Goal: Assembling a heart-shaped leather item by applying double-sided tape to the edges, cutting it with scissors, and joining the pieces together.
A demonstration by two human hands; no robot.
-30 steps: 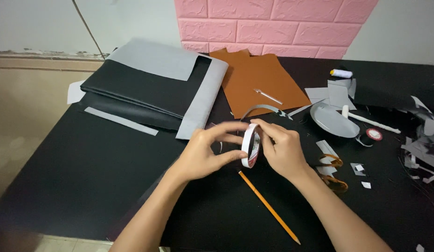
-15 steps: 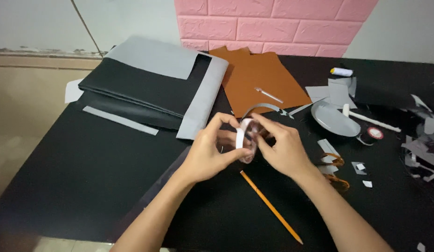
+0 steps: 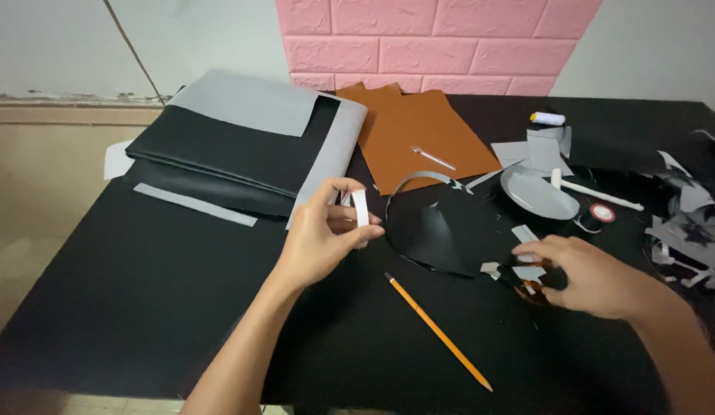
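Observation:
My left hand (image 3: 324,242) holds a small white roll of tape (image 3: 360,210) upright above the black table (image 3: 142,307), thumb and fingers pinching it. My right hand (image 3: 592,275) lies to the right, fingertips on small grey scraps (image 3: 529,270) beside a brown tape ring (image 3: 530,293). A black cone-shaped cutout (image 3: 442,234) sits between the two hands. An orange pencil (image 3: 437,330) lies on the table in front of them.
Folded black and grey sheets (image 3: 242,146) lie at the back left, a brown sheet (image 3: 419,131) behind the cone. A grey disc (image 3: 538,192), a white stick (image 3: 599,194), a small reel (image 3: 602,213) and several grey offcuts (image 3: 688,230) crowd the right side.
My right hand has left the tape roll and moved right and down to the grey scraps. The left hand now holds the roll alone, shifted slightly left.

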